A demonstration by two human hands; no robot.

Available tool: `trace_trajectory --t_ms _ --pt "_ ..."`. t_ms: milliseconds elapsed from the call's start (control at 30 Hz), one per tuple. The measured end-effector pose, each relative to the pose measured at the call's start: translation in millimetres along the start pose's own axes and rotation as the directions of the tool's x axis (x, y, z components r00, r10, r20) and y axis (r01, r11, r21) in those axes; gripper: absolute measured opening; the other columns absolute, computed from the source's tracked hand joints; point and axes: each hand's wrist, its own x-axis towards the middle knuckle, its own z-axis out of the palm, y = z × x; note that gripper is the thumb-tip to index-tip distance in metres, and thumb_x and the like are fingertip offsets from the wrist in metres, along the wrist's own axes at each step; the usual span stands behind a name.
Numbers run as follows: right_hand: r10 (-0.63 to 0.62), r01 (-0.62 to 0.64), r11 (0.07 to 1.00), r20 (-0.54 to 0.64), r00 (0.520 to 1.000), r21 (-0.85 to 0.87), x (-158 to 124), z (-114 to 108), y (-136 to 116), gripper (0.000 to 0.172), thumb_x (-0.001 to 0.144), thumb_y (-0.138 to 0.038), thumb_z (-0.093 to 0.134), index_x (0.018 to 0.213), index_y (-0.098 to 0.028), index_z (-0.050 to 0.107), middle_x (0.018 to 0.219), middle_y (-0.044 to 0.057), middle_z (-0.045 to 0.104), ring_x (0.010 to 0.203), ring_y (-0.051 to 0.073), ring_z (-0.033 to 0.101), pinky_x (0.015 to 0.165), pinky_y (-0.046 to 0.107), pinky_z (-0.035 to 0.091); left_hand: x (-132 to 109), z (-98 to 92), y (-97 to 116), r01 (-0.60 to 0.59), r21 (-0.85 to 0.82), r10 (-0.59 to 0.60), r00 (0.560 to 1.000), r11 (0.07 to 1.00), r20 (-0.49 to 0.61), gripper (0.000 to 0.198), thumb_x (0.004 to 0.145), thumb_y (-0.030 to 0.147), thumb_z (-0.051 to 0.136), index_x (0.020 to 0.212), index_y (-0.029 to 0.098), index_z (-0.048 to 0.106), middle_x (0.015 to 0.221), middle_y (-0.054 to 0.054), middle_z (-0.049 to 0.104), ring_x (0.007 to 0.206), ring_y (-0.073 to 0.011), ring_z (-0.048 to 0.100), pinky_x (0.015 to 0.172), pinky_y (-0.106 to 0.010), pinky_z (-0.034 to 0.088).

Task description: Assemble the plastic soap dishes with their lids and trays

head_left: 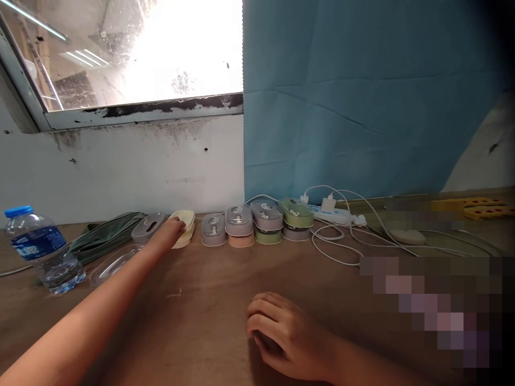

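Note:
My left hand (172, 234) reaches to the back of the table, its fingers closed at the right side of a small stack of cream plastic pieces (185, 215), which look like box lids or trays. Its grip is partly hidden. My right hand (284, 335) rests on the table at front centre, loosely curled with a gap between thumb and fingers and nothing visible in it. To the left of the cream stack are a grey slotted plastic piece (140, 230) and a clear plastic lid (108, 266). On its right stands a single grey lidded box (213, 236).
Stacked lidded boxes, grey over orange (240, 239), grey over green (267, 214) and green over grey (298, 212), line the wall. White cables run from a power strip (336, 215). A water bottle (44, 252) and green pouch (108, 236) are left. The right side is pixelated.

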Motion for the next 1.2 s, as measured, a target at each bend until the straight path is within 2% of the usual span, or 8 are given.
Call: trace_trajectory --t_ms 167,333,433,567,767,967,1100,1200 --pt "-0.004 0.003 1.000 0.031 0.999 0.019 1 -2 0 0.016 0.070 -0.009 0.050 0.082 -0.017 0.055 0.088 0.005 0.058 0.081 0.017 0.051 0.075 0.029 0.044 -11 17.8 -4 0.013 0.026 -0.014 1.000 1.000 0.028 0.026 0.080 0.026 0.043 0.078 0.014 0.067 0.083 -0.012 0.062 0.081 -0.0243 0.058 0.075 -0.033 0.042" --pt "-0.027 0.026 0.999 0.028 0.999 0.031 -1 -1 2 0.015 0.072 -0.010 0.051 0.084 -0.017 0.056 0.094 0.006 0.057 0.086 0.016 0.051 0.078 0.029 0.044 -9 9.6 32 -0.015 0.027 0.019 0.989 1.000 -0.149 0.043 0.080 0.038 0.045 0.113 0.011 0.055 0.116 -0.018 0.050 0.108 -0.0321 0.048 0.096 -0.046 0.031" --pt "-0.046 0.046 0.999 0.018 0.999 0.021 -2 0 2 0.015 0.072 -0.010 0.052 0.085 -0.016 0.056 0.098 0.007 0.055 0.090 0.016 0.051 0.081 0.029 0.043 4 11.9 62 -0.117 -0.124 0.108 0.991 0.985 -0.073 0.053 0.077 0.038 0.051 0.125 0.015 0.045 0.130 -0.016 0.041 0.118 -0.0310 0.041 0.100 -0.043 0.030" --pt "-0.066 0.066 0.998 -0.004 0.998 -0.011 -3 1 2 0.017 0.071 -0.009 0.052 0.085 -0.016 0.056 0.099 0.007 0.055 0.091 0.017 0.051 0.082 0.029 0.043 7 24.4 81 -0.115 -0.210 0.121 0.993 0.971 0.012 0.060 0.072 0.028 0.059 0.127 0.012 0.041 0.129 -0.018 0.043 0.120 -0.0320 0.040 0.099 -0.043 0.031" --pt "-0.119 0.120 0.992 0.018 0.993 -0.049 -2 1 3 0.022 0.069 -0.008 0.051 0.090 -0.016 0.056 0.100 0.009 0.054 0.095 0.018 0.050 0.085 0.032 0.042 -64 15.7 90 -0.125 -0.318 0.075 0.983 0.940 -0.165 0.043 0.073 0.026 0.061 0.114 0.018 0.052 0.111 -0.011 0.055 0.107 -0.0279 0.048 0.093 -0.042 0.037" --pt "-0.206 0.207 0.966 0.022 0.978 -0.154 -2 2 -3 0.037 0.072 -0.009 0.047 0.108 -0.014 0.051 0.108 0.010 0.056 0.103 0.020 0.047 0.091 0.035 0.040 -144 -10.2 125 -0.131 -0.620 0.009 0.981 0.773 -0.196 0.038 0.073 0.028 0.063 0.109 0.022 0.053 0.104 -0.006 0.059 0.100 -0.0213 0.052 0.088 -0.035 0.043" --pt "-0.246 0.250 0.945 0.044 0.968 -0.209 -2 1 -7 0.046 0.072 -0.010 0.045 0.117 -0.014 0.047 0.114 0.010 0.055 0.108 0.020 0.046 0.094 0.037 0.039 -158 -8.2 134 -0.070 -0.812 -0.100 0.983 0.579 -0.155 0.035 0.082 0.037 0.052 0.112 0.019 0.046 0.099 -0.006 0.058 0.083 -0.0152 0.060 0.075 -0.029 0.050" --pt "-0.251 0.263 0.949 0.086 0.964 -0.171 -1 1 -7 0.041 0.070 -0.011 0.047 0.111 -0.015 0.052 0.109 0.009 0.057 0.104 0.019 0.049 0.094 0.037 0.039 -154 -4.4 122 -0.046 -0.789 -0.200 0.957 0.613 -0.211 0.032 0.087 0.034 0.042 0.116 0.019 0.042 0.113 -0.009 0.052 0.072 -0.0125 0.060 0.068 -0.029 0.051"
